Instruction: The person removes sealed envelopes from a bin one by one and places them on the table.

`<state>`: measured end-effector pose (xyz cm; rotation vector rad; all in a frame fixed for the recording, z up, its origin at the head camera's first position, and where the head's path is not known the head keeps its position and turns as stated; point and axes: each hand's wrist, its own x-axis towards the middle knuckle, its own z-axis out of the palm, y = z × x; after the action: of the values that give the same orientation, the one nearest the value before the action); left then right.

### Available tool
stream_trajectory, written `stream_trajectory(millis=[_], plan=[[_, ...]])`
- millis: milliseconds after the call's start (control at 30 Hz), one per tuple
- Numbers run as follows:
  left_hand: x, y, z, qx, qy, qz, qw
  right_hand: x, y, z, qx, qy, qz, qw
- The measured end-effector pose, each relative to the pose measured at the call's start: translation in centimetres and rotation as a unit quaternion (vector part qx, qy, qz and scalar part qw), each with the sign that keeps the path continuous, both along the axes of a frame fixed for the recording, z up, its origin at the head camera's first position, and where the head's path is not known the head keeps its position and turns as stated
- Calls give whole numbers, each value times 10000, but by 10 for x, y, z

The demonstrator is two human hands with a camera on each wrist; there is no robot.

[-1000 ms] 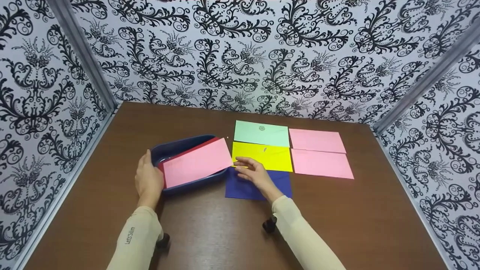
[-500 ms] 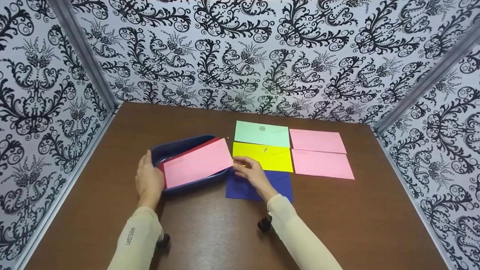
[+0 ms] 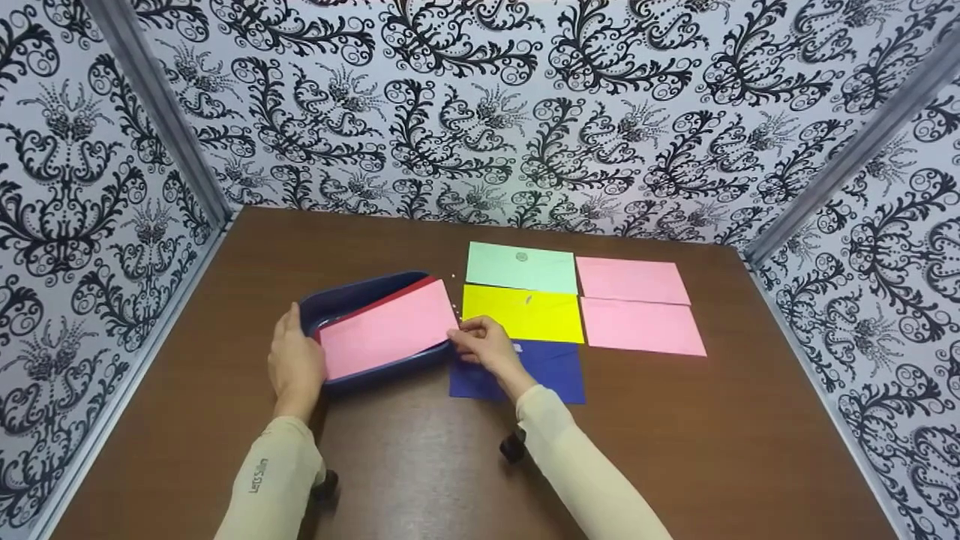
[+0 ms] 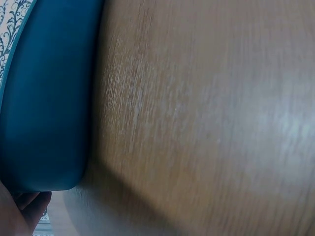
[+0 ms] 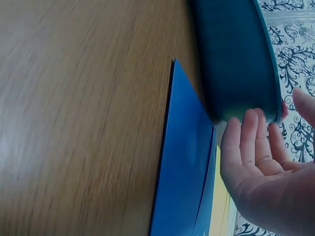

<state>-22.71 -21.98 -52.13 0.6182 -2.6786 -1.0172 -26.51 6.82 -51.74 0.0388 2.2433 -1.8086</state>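
A blue tray point(image 3: 341, 298) sits left of centre on the brown table, with a pink envelope point(image 3: 386, 330) lying slantwise across it and a red envelope point(image 3: 409, 289) under that. My left hand point(image 3: 297, 354) grips the tray's left end; the left wrist view has its fingers point(image 4: 24, 206) under the tray point(image 4: 44, 98). At the tray's right corner my right hand point(image 3: 471, 341) curls round the end of the tray point(image 5: 236, 59), fingers point(image 5: 248, 137) against the wall and thumb over the rim. Beneath that hand lies a dark blue envelope point(image 3: 551, 367).
A yellow envelope point(image 3: 525, 313), a pale green one point(image 3: 521, 268) and two pink ones point(image 3: 634, 281) point(image 3: 641, 326) lie flat in a grid right of the tray. Patterned walls close in the table point(image 3: 675, 450) on three sides.
My right hand has slid left off the yellow and dark blue envelopes to the tray's right corner. The left hand and tray have stayed in place.
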Motion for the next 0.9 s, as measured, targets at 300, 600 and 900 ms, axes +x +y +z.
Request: stream_trajectory(millis=[300,600,900], plan=[[0,0,0,64,-24,21,10000,0,-9,4,544,69,-285,9981],[1,0,1,98,-64,0,9999,-1,-8,14,1478,577,-67,9873],[-1,0,1,5,-68,5,10000,0,-9,14,1707,978,-208,9802]])
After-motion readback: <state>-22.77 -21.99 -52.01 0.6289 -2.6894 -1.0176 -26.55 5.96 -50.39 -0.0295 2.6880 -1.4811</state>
